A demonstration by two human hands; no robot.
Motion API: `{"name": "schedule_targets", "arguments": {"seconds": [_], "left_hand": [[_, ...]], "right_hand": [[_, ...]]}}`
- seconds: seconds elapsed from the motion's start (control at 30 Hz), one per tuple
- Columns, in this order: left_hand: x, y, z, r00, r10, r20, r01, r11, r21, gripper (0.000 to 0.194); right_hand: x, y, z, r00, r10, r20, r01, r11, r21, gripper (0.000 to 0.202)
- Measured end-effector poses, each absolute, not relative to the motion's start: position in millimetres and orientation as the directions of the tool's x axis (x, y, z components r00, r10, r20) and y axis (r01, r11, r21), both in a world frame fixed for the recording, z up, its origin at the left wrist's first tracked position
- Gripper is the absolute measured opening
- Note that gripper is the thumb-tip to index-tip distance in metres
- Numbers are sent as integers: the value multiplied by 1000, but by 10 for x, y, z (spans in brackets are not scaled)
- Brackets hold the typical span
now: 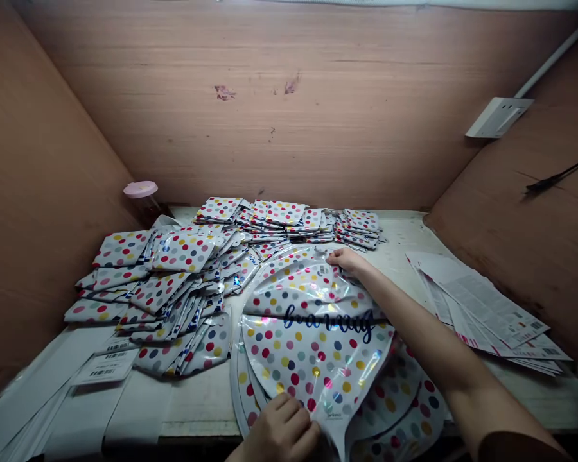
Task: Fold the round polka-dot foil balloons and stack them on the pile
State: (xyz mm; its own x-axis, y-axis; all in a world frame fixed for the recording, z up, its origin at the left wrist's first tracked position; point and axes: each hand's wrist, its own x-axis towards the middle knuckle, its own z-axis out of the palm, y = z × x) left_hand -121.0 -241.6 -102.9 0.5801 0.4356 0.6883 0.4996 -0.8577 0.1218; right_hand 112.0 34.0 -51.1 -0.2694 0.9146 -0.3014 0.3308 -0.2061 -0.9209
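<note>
Head view: one left hand point(282, 427), nearest, has its fingers curled at the lower edge of one flat dotted balloon point(313, 366); whether it pinches the film cannot be told. The balloon lies between both hands, over lower balloons point(421, 414) whose count is hidden. Small print near its neck begins "prim"; dark blue script across it is creased, not fully legible. Left of the left hand lie white cards point(105, 368), at least two barcoded. Beyond these is one heap of folded packs point(180, 250), too overlapped to count. Right of the right forearm is one fanned pile of printed sheets point(491, 311), text unreadable. One right hand point(345, 261), thumb and fingers together, pinches the balloon's far edge. Beyond it stand one row of stacked packs point(279, 211) and, farther left, one pink-lidded container point(140, 189).
</note>
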Motion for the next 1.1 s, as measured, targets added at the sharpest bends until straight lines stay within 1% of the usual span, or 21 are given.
{"name": "schedule_targets", "arguments": {"seconds": [0.07, 0.1, 0.17, 0.2, 0.27, 0.3, 0.33, 0.37, 0.4, 0.43, 0.47, 0.57, 0.7, 0.77, 0.83, 0.9, 0.97, 1.03, 1.1], "left_hand": [[-1245, -2377, -998, 599, 459, 657, 460, -868, 186, 22], [-1263, -2291, -955, 588, 513, 626, 480, -843, 241, 23], [-1295, -2000, -861, 549, 672, 497, 597, -732, 328, 35], [-1307, -1818, -831, 532, 744, 404, 668, -662, 339, 44], [-1328, -1461, -844, 517, 827, 220, 768, -562, 307, 60], [-1337, -1317, -887, 517, 844, 146, 794, -536, 286, 66], [-1347, -1207, -946, 508, 857, 90, 815, -512, 271, 71], [-1355, -1134, -1010, 486, 872, 56, 837, -483, 258, 74], [-1362, -1090, -1067, 461, 887, 43, 855, -456, 248, 77], [-1368, -1068, -1109, 440, 897, 41, 867, -436, 240, 78], [-1375, -1054, -1128, 424, 905, 45, 876, -422, 233, 79], [-1430, -962, -1051, 405, 913, 55, 887, -407, 217, 73], [-1675, -658, -886, 522, 849, 77, 815, -524, 249, 54], [-1845, -521, -876, 544, 835, 81, 789, -541, 291, 51], [-1993, -436, -904, 513, 857, 53, 796, -498, 344, 55], [-2094, -389, -939, 480, 877, 25, 807, -453, 379, 55], [-2157, -354, -956, 484, 875, 13, 799, -448, 401, 50], [-2206, -315, -952, 506, 862, 1, 779, -458, 428, 47], [-2261, -275, -941, 529, 849, -13, 758, -465, 458, 47]], "right_hand": [[1036, 513, -471, -149, 962, -230, 463, -138, -876, 30], [982, 533, -447, -99, 979, -177, 526, -100, -845, 27], [869, 421, -414, -46, 997, -54, 603, -15, -798, 25], [824, 291, -416, -44, 999, 16, 637, 40, -770, 27], [802, -77, -480, -131, 981, 140, 710, 192, -678, 33], [841, -285, -542, -249, 947, 201, 767, 319, -557, 35], [918, -485, -620, -406, 894, 192, 776, 448, -444, 37], [1033, -660, -707, -530, 836, 142, 753, 542, -374, 44], [1181, -798, -793, -589, 803, 91, 743, 582, -329, 58], [1352, -894, -872, -601, 798, 44, 752, 583, -307, 65], [1535, -947, -939, -589, 808, 14, 769, 565, -299, 65], [2041, -919, -1064, -507, 862, -16, 838, 489, -242, 58], [2401, -814, -1149, -422, 906, -28, 902, 416, -112, 55], [2471, -828, -1183, -429, 903, 31, 896, 430, -109, 54], [2518, -862, -1205, -468, 876, 118, 862, 482, -159, 52], [2566, -880, -1210, -493, 849, 189, 816, 527, -239, 46], [2623, -864, -1196, -484, 845, 227, 776, 535, -334, 38], [2681, -823, -1166, -431, 870, 239, 755, 493, -433, 33], [2727, -784, -1125, -397, 892, 216, 728, 449, -518, 30]]}}
